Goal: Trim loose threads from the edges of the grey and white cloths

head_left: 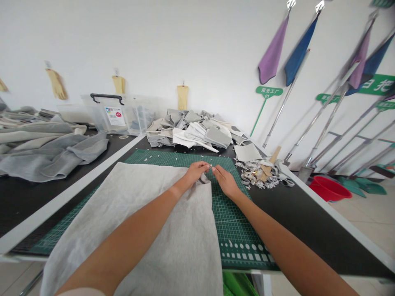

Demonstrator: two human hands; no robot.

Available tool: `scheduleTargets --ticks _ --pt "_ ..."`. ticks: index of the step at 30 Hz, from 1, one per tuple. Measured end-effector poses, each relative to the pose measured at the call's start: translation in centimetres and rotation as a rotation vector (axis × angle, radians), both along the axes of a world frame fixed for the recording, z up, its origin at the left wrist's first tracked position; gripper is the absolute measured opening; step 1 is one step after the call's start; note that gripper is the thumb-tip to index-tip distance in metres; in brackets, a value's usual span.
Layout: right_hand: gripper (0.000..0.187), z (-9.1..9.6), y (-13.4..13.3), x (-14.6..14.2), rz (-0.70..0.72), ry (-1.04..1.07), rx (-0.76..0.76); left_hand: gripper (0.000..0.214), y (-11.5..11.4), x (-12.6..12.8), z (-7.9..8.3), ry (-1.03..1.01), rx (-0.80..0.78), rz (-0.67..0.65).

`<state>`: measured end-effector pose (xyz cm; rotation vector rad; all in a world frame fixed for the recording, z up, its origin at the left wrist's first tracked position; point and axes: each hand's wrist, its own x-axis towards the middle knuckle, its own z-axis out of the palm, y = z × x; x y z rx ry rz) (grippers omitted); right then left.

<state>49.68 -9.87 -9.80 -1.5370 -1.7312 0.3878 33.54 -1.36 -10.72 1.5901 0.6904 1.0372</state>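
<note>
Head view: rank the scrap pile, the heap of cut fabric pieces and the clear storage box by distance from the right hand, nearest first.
From the right hand, at a corner of the grey cloth:
1. Scrap pile, just to its right.
2. Heap of cut fabric pieces, beyond the far edge of the mat.
3. Clear storage box, far left by the wall.

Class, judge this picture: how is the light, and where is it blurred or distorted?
Head view: soft even light, faint shadows; left hand, right hand and grey cloth sharp; mop poles and hanging cloths at right blurred; table edge slanted by the wide lens.
</note>
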Motion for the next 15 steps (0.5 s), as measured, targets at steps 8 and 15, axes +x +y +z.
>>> scheduleTargets --ticks 8,15 --pt "0.04 -0.31 0.08 -0.06 0.007 -0.051 0.043 0.034 0.18 -0.1 -0.25 0.004 0.014 -0.022" --pt "0.044 -0.17 0.41 -0.12 0.0 0.208 -0.024 0.033 0.0 -0.05 -0.01 -0.025 0.011 -0.025"
